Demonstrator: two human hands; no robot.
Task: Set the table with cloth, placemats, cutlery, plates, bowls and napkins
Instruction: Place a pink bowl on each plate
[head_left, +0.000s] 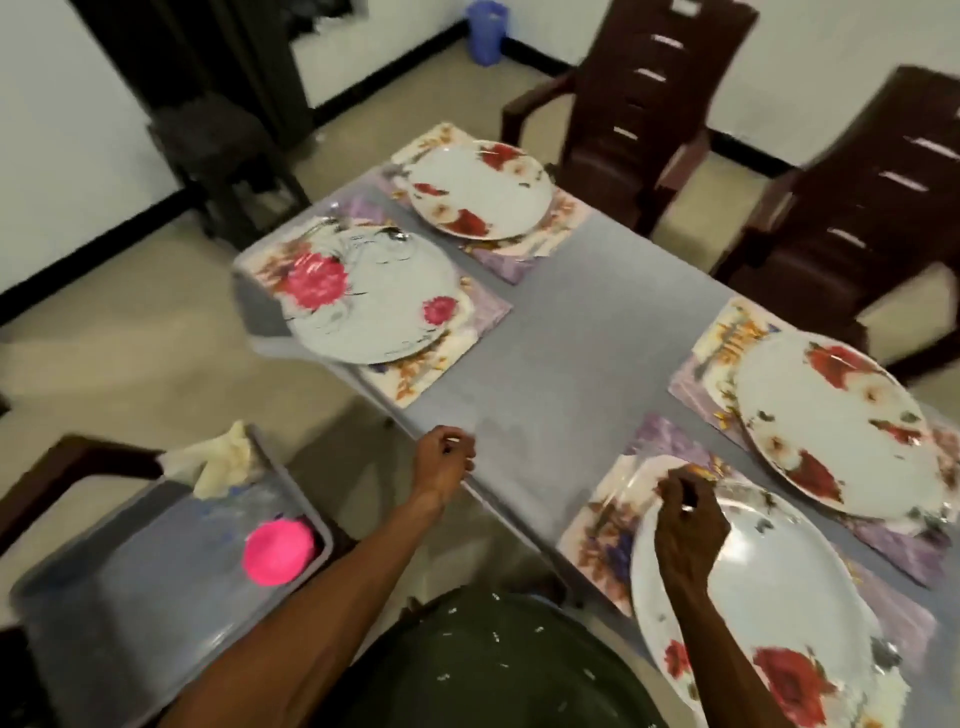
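Note:
A grey cloth (566, 364) covers the table. Several floral placemats lie on it, each under a white flowered plate: far plate (480, 189), left plate (376, 296), right plate (831, 421) and near plate (763, 597). My right hand (688, 525) rests over the near plate's far rim, fingers curled; whether it holds anything is unclear. My left hand (444, 460) hovers at the table's left edge, fingers loosely curled, holding nothing that I can see. Cutlery glints at the left plate's far rim (392, 236).
A grey tray (135, 587) on my left holds a pink bowl (280, 553) and crumpled white napkins (221, 462). Dark brown chairs (639, 104) (862, 218) stand along the table's far side. A dark stool (223, 156) and a blue bin (488, 31) stand on the floor.

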